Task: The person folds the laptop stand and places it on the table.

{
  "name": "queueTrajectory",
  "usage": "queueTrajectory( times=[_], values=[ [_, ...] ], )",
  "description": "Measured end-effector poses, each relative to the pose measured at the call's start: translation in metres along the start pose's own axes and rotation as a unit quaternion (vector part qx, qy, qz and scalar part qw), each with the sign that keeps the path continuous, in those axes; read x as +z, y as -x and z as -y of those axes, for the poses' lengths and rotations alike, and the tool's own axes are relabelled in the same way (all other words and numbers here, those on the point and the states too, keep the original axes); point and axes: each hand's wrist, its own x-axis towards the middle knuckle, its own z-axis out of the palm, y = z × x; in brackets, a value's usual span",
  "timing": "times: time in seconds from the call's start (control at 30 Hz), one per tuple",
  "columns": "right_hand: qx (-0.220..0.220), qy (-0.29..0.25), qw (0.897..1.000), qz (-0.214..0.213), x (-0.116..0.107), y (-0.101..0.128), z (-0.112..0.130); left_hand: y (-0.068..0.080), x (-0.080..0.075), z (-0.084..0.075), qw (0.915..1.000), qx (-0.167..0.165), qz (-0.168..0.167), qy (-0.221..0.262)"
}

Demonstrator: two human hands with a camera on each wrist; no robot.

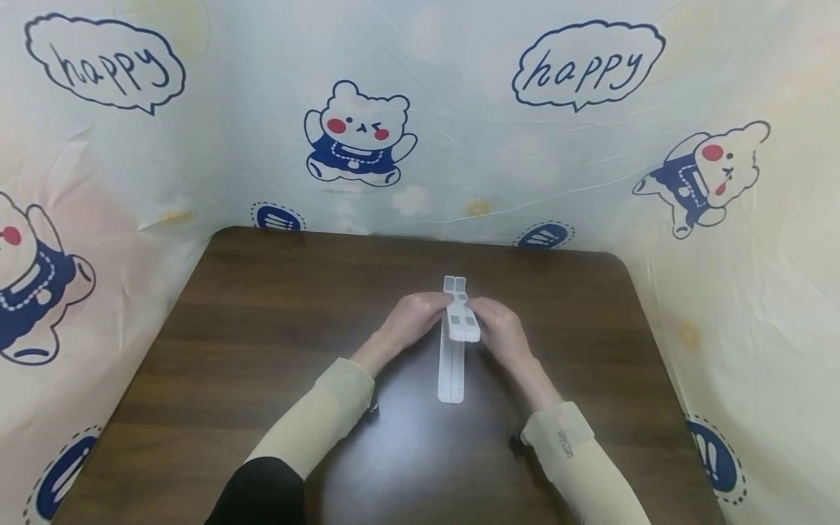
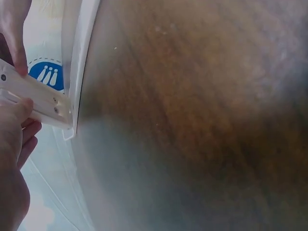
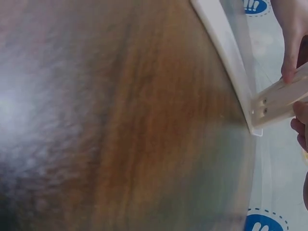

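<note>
A white plastic folding stand (image 1: 450, 372) stands near the middle of the table, its long flat base pointing toward me. From its far end an upright arm (image 2: 41, 98) with small screws rises, topped by a piece with two grey pads (image 1: 463, 321). My left hand (image 1: 415, 319) grips this arm from the left, thumb against its face in the left wrist view. From the other side my right hand (image 1: 502, 328) holds the same arm, its fingers curled at the edge. In the head view the top piece hides part of the fingertips.
The brown wooden table (image 1: 262, 350) has rounded far corners. A pale printed cloth (image 1: 446, 146) with bears and lettering hangs behind it and along both sides. Small dark wrist devices (image 1: 518, 443) show below the sleeves.
</note>
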Motion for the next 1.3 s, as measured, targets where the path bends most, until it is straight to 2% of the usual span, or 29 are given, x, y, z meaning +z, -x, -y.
queueTrajectory(
  times=[0.13,0.23,0.3,0.43,0.5,0.57,0.93,1.3],
  values=[
    [0.005,0.002,1.0,0.007,0.001,0.004,0.001,0.003,-0.002,-0.002,0.9999,-0.001,0.01,-0.011],
    [0.011,-0.005,1.0,0.012,-0.003,0.008,0.005,0.006,-0.012,-0.008,1.0,0.004,0.008,-0.004],
    [0.007,-0.008,1.0,0.008,-0.009,0.01,0.009,0.01,-0.021,-0.014,0.9998,0.022,-0.004,0.001],
    [-0.031,-0.007,0.999,-0.027,-0.024,0.013,0.02,0.015,-0.039,-0.027,0.9951,0.089,-0.041,-0.013],
    [-0.057,-0.001,0.997,-0.043,-0.03,0.013,0.024,0.017,-0.044,-0.031,0.9915,0.115,-0.055,-0.028],
    [-0.076,0.006,0.996,-0.051,-0.033,0.013,0.028,0.018,-0.046,-0.033,0.9893,0.127,-0.063,-0.034],
    [-0.103,0.012,0.993,-0.048,-0.029,0.023,0.032,0.028,-0.043,-0.037,0.9899,0.13,-0.055,-0.008],
    [-0.1,0.008,0.994,-0.031,-0.029,0.039,0.039,0.039,-0.044,-0.04,0.9917,0.122,-0.031,-0.025]
  ],
)
